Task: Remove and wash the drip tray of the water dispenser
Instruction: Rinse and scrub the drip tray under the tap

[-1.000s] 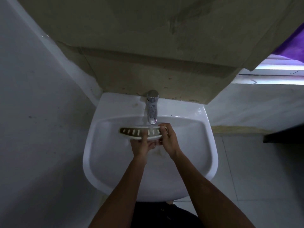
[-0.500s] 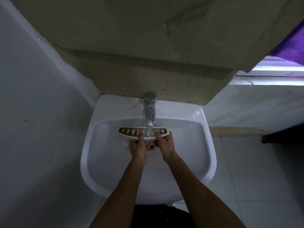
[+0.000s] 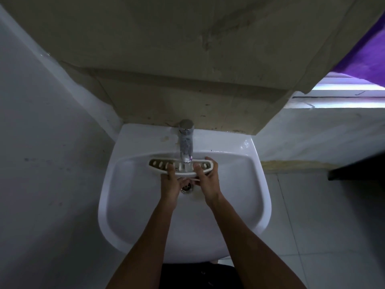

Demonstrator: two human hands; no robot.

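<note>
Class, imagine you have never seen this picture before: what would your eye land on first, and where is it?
First, the two bare hands, left hand and right hand, holding a slotted drip tray under the running tap at the back of the white sink. Next, the purple cloth in the upper right corner by the bright window.

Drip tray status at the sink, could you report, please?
Left hand and right hand both gripping drip tray. Tray under running tap, over basin. Nothing obstructing.

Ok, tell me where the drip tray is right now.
In the head view the drip tray is held over the white sink basin, right under the faucet, with the left hand and right hand gripping its near edge.
</note>
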